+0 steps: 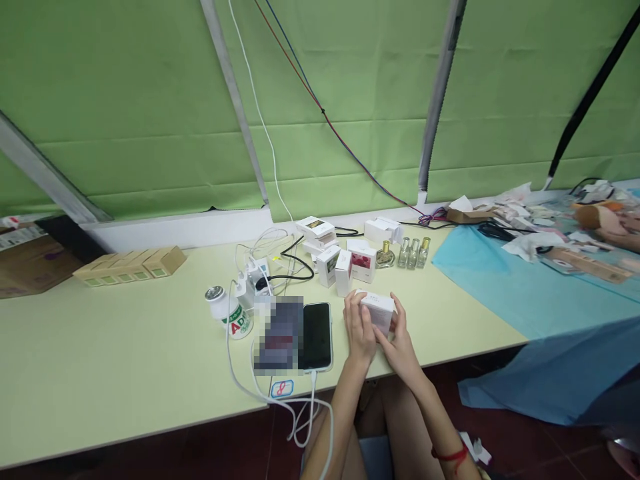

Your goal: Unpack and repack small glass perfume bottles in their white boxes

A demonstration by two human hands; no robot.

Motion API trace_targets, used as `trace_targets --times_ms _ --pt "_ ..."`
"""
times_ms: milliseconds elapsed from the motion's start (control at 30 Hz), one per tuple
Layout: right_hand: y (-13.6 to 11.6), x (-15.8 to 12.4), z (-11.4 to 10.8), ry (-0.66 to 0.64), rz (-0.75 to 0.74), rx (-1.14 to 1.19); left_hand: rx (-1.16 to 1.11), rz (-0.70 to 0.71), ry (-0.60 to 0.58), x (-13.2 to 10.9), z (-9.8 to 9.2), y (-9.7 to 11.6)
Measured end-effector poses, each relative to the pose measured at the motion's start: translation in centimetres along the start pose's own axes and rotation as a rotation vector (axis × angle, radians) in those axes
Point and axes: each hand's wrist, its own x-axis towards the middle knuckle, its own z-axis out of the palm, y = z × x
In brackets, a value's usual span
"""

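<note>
Both my hands hold a small white box [379, 310] just above the pale green table [125, 360], near its front edge. My left hand [358, 328] grips the box's left side with curled fingers. My right hand [399, 340] wraps its right side and underside; a red cord circles that wrist. Behind the box stand several small white cartons [345, 263] and three little glass bottles [413, 253] with gold caps.
A black phone [317, 335] and a blurred object lie left of my hands, with white cables and a charger strip [255, 277]. A small white drink bottle [230, 312] lies on its side. Brown cartons [131, 265] sit far left. Blue cloth [520, 280] with clutter covers the right.
</note>
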Motion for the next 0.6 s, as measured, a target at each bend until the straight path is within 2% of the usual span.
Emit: trace_targets --times_ms 100,200,367,467,600 --pt "1.4 -0.2 0.1 -0.029 0.023 -0.018 0.05 -0.125 -0.085 0.0 0.2 0.4" --pt "1.3 -0.2 0.2 0.008 0.018 -0.076 0.021 -0.249 -0.107 0.1 0.4 0.6" --pt "-0.9 0.0 0.3 0.088 0.203 -0.362 0.013 -0.371 -0.077 0.3 0.5 -0.2" --pt "-2.5 0.8 0.3 0.029 0.284 -0.592 -0.012 -0.385 -0.062 0.4 0.4 -0.8" --pt "-4.3 2.8 0.4 -0.067 0.311 -0.85 -0.066 -0.38 0.01 0.5 0.1 -0.8"
